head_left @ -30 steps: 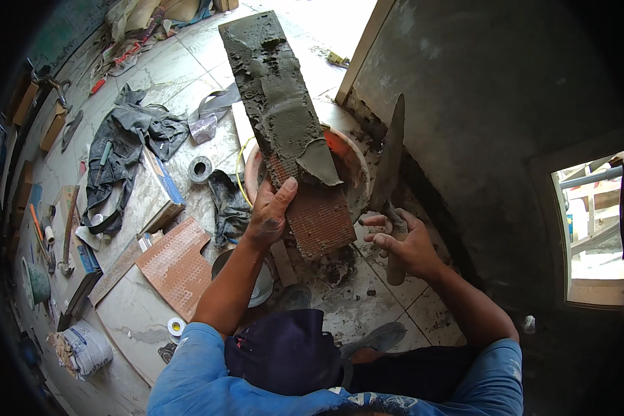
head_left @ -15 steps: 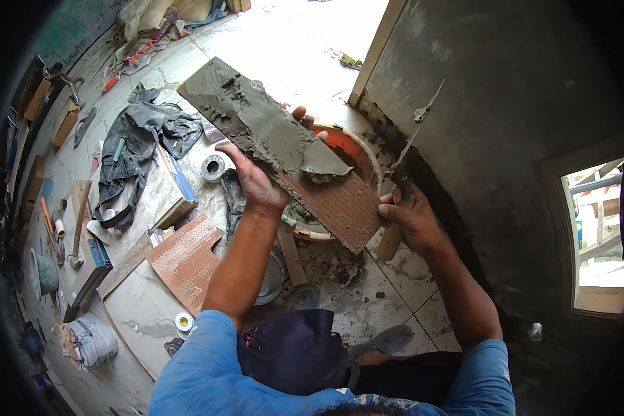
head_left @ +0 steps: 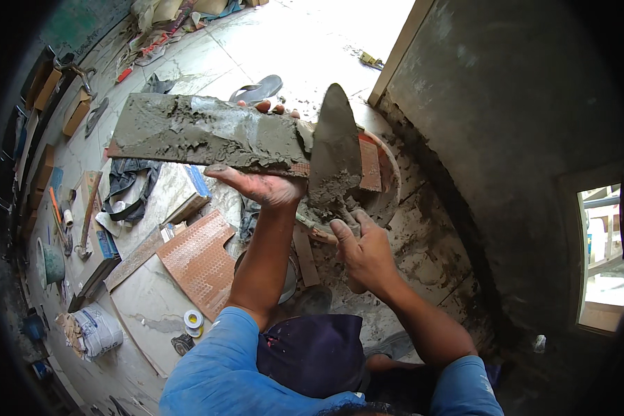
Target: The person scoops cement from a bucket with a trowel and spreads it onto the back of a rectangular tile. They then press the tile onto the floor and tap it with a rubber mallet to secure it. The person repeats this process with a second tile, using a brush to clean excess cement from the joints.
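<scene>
My left hand (head_left: 274,188) grips a long strip of tile (head_left: 299,169) from below, thumb on the near edge and fingertips showing over the far edge. Wet grey mortar (head_left: 180,135) coats most of its upturned back, thick and ragged along the near side. In my right hand (head_left: 369,255) is the handle of a pointed trowel (head_left: 334,135). Its mortar-smeared blade lies across the strip's right end, tip pointing away from me. Beneath is a round bucket (head_left: 397,177), partly hidden, with a reddish ribbed piece (head_left: 369,166) showing inside.
A cut tile (head_left: 197,256) lies ribbed side up at left, near a tape roll (head_left: 193,319) and a hammer (head_left: 89,215). A dark bag (head_left: 135,187) and a slipper (head_left: 258,89) are on the floor. The grey wall (head_left: 506,139) rises close at right.
The tile strip has turned nearly level and shifted left. The trowel has swung from the right onto the strip's right end. Mortar now covers the ribbed part that was bare.
</scene>
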A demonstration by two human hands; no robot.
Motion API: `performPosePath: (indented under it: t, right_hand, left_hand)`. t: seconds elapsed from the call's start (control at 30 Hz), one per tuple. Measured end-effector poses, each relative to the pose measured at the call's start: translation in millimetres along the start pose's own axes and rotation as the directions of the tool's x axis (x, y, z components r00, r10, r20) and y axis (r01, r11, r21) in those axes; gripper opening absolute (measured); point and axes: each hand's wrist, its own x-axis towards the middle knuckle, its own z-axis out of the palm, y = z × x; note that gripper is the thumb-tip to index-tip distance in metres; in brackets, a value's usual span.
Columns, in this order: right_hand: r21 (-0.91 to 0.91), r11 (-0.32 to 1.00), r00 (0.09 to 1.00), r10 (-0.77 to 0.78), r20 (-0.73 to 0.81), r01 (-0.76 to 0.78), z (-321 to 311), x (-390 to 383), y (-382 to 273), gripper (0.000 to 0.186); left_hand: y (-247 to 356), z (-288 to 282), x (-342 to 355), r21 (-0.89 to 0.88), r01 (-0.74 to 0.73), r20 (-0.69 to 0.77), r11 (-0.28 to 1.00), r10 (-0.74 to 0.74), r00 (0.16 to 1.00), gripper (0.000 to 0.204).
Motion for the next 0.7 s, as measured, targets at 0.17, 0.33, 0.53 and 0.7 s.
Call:
performPosePath:
  t: [0.17, 0.33, 0.53, 0.7]
  right_hand:
    - [-0.22, 0.972, 0.997, -0.08, -0.007, 0.077, 5, 2, 15, 0.053]
    - [-0.562, 0.824, 0.929, 0.26, 0.262, -0.072, -40, -35, 39, 0.051]
    - [-0.35, 0.926, 0.944, 0.23, 0.235, -0.139, -98, -46, -6, 0.044]
    - [-0.264, 0.927, 0.862, 0.353, 0.364, -0.267, -76, -7, -37, 0.049]
  left_hand:
    - [3, 9, 9, 0.014, -0.1, 0.011, 0.995, 0.1, 0.995, 0.103]
    - [19, -14, 32, 0.093, -0.131, 0.078, 0.987, 0.124, 0.989, 0.105]
    - [17, -8, 20, 0.119, -0.01, 0.068, 0.993, 0.002, 0.998, 0.108]
    - [5, -4, 5, 0.116, 0.033, 0.048, 0.993, -0.038, 0.998, 0.11]
